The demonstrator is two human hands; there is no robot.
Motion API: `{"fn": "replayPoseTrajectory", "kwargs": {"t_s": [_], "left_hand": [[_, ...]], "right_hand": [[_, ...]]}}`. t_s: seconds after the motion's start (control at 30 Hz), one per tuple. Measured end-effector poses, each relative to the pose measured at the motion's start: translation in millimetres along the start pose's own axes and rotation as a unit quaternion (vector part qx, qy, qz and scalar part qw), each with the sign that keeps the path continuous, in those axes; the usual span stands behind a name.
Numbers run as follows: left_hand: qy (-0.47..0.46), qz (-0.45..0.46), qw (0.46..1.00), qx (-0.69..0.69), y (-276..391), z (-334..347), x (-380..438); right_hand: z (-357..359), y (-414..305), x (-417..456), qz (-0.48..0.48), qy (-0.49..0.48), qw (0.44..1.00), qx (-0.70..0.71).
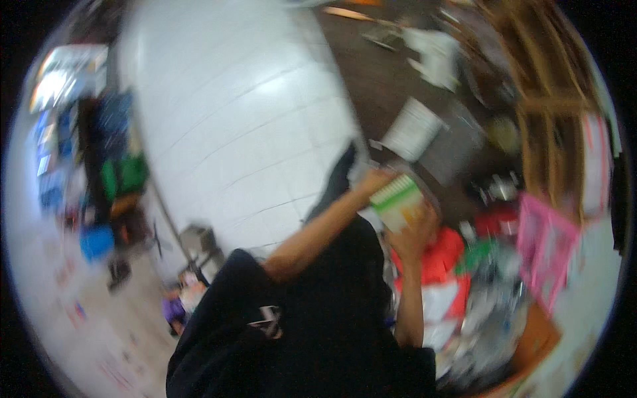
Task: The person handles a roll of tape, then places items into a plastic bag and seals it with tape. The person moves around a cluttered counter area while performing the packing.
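A small box or packet (398,204), pale with a green band and an orange patch, is held in front of my body. My right hand (417,231) grips it from its near right side. At its far left corner is my left hand (376,181), which appears to hold that edge; motion blur hides the fingers. Just beyond the hands, a white sheet with writing (413,129) lies on a dark surface, beside a grey flat item (453,144). Red and white plastic bags (443,258) are close to my right forearm.
A pink plastic basket (545,248) and a brown slatted rack (552,104) stand on the right. Clear plastic bags (490,318) pile up below the basket. A white cloth or bag (433,54) lies farther off. Pale floor tiles (249,124) stretch to the left, towards shelves with a green item (124,176).
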State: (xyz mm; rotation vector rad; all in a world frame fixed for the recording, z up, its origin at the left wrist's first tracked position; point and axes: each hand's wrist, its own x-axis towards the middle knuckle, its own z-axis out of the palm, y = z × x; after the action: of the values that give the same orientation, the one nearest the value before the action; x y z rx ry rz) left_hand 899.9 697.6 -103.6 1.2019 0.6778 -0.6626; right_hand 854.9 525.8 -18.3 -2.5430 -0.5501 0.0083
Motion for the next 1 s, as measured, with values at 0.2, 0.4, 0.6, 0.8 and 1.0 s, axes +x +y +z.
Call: {"fn": "replayPoseTrajectory", "kwargs": {"t_s": [0.2, 0.4, 0.6, 0.8, 1.0], "left_hand": [[0.242, 0.34, 0.899, 0.131, -49.7, 19.2, -19.4], [0.243, 0.485, 0.811, 0.22, -49.7, 18.5, -53.2], [0.261, 0.488, 0.805, 0.216, -42.5, 34.5, -85.0], [0.134, 0.536, 0.819, 0.152, -19.7, 120.3, -96.7], [0.083, 0.464, 0.861, 0.191, -41.1, 116.9, -66.3]], "right_hand": [[8.4, 35.6, -0.2, -0.082, -0.138, 0.987, -0.03], [9.3, 43.3, 27.9, -0.12, -0.186, 0.969, -0.109], [7.3, 47.7, 50.0, -0.149, -0.216, 0.955, -0.136], [4.5, 43.6, 50.6, -0.144, -0.214, 0.957, -0.132], [-10.8, 23.0, 33.6, -0.148, -0.169, 0.969, -0.1]]}}
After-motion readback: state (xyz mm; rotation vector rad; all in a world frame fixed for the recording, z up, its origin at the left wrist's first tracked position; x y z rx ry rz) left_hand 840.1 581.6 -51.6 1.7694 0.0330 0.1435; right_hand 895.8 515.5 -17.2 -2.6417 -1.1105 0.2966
